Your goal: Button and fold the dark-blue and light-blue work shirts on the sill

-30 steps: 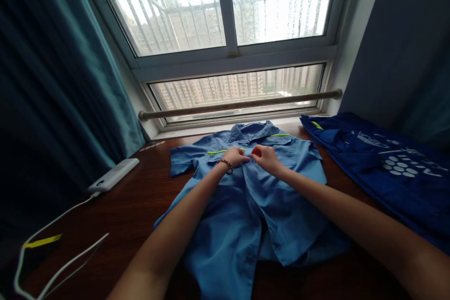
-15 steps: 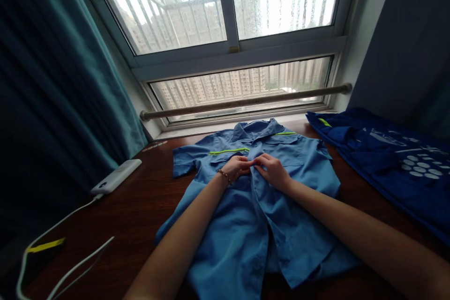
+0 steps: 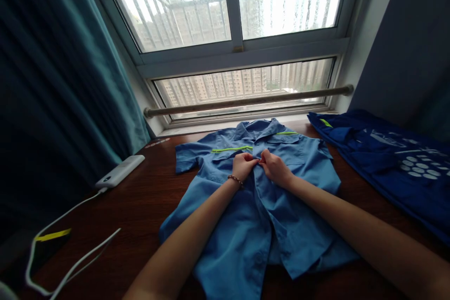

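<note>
A light blue short-sleeved shirt (image 3: 225, 225) with yellow-green stripes lies spread on the dark wooden surface, its collar toward the window. At the front edge, around chest height, my left hand (image 3: 243, 166) pinches the cloth; a beaded bracelet circles that wrist. Fingertips almost meeting it, my right hand (image 3: 274, 168) is closed on the opposite front edge. Any button between the fingers is hidden. Below the hands the two front panels part, and a button (image 3: 259, 258) shows near the hem.
A dark blue garment (image 3: 379, 159) with white print lies at the right. On the left are a white power bank (image 3: 120, 171), its white cable (image 3: 80, 258) and a teal curtain (image 3: 101, 79). A rail (image 3: 246, 101) crosses before the window.
My left hand has rolled over and shifted slightly right, its fingers now pointing more inward. The right hand stays at the shirt front, fingers drawn tighter. The view has moved a little.
</note>
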Motion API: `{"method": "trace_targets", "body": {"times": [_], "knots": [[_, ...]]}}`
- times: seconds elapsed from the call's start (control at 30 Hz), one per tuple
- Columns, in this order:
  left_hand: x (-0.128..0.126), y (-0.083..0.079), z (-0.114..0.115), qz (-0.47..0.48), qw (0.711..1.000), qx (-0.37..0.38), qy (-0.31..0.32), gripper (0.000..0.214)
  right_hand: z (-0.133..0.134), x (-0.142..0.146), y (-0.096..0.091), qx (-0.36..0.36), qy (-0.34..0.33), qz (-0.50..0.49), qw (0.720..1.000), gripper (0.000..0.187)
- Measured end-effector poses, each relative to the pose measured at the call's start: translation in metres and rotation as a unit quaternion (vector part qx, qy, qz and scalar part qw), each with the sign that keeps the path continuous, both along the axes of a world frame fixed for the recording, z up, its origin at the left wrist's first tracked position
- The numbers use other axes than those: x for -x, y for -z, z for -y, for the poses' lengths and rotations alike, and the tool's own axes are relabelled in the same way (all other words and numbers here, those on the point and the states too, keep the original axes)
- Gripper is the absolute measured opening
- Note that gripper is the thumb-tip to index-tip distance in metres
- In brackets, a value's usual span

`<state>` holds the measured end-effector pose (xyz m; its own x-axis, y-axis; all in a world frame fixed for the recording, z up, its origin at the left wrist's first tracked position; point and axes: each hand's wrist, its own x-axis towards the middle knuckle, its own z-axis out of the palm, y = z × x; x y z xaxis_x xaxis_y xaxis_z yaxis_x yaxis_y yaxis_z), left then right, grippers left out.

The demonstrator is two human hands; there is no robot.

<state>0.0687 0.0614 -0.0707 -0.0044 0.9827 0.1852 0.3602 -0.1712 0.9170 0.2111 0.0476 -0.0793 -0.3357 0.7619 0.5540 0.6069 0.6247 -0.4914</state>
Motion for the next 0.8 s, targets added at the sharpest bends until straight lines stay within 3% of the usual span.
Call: {"method": "trace_targets", "body": {"times": [0.13, 0.27, 0.4, 0.5, 0.6, 0.7, 0.8], "knots": [[-0.004, -0.002, 0.012, -0.131, 0.983, -0.127, 0.002, 0.011, -0.004, -0.002, 0.003, 0.037, 0.045, -0.031, 0.998, 0.014], [-0.007, -0.005, 0.018, -0.144, 0.974, -0.174, 0.033, 0.008, -0.004, -0.002, 0.007, 0.045, 0.024, -0.046, 0.998, 0.02], [-0.008, -0.005, 0.011, 0.011, 0.996, -0.069, 0.051, 0.015, -0.002, -0.003, 0.005, 0.031, 0.015, -0.026, 0.999, 0.026], [-0.008, -0.004, 0.004, 0.151, 0.984, 0.026, 0.095, 0.015, -0.001, -0.004, 0.002, 0.0, 0.005, 0.003, 1.0, 0.033], [-0.008, -0.002, 0.003, 0.23, 0.965, 0.095, 0.084, 0.016, -0.001, -0.005, 0.0, -0.011, 0.007, 0.014, 1.0, 0.032], [-0.009, 0.0, 0.003, 0.279, 0.952, 0.107, 0.062, 0.019, -0.002, -0.005, 0.0, -0.033, 0.023, -0.01, 0.999, 0.027], [-0.008, 0.003, 0.001, 0.271, 0.956, 0.083, 0.076, 0.017, -0.005, -0.006, 0.001, -0.052, 0.033, -0.033, 0.998, 0.018]]}}
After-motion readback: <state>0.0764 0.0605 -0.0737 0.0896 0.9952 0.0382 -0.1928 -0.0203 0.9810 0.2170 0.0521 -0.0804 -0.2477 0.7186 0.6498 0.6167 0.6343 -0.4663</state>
